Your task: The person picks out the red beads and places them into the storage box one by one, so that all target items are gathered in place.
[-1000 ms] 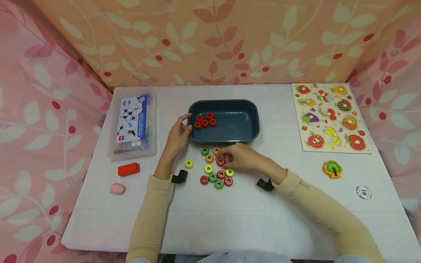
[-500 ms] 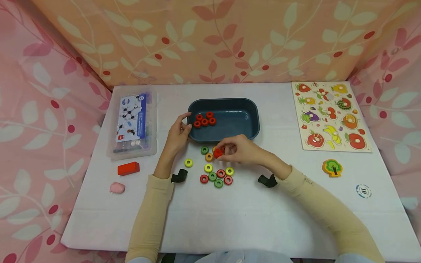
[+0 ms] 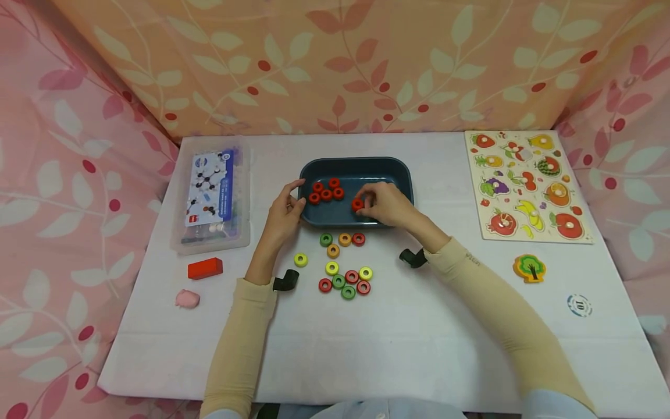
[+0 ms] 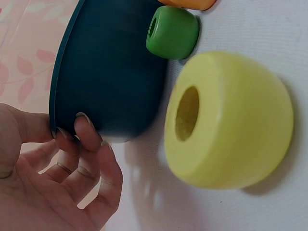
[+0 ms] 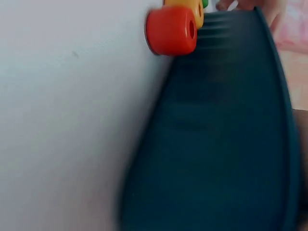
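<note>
A dark blue tray (image 3: 387,201) stands at mid-table, with several red ring beads (image 3: 326,195) in its left part. My left hand (image 3: 284,215) grips the tray's left end, thumb and fingers at the rim in the left wrist view. My right hand (image 3: 388,203) reaches over the tray's front edge and pinches a red bead (image 3: 357,204) inside its outline, right of the others. In the right wrist view the tray wall hides this hand's fingers. On the cloth in front lie green (image 3: 326,240), orange (image 3: 332,251), yellow (image 3: 332,268) and red beads (image 3: 352,277).
A clear plastic case (image 3: 211,195) lies on the left, with a red block (image 3: 205,269) and a pink lump (image 3: 187,299) before it. To the right are a fruit puzzle board (image 3: 528,186), a tree piece (image 3: 530,269) and a round chip (image 3: 579,305).
My right hand has picked up a red bead from the group on the cloth and carried it forward over the tray. My left hand has stayed at the tray's left end.
</note>
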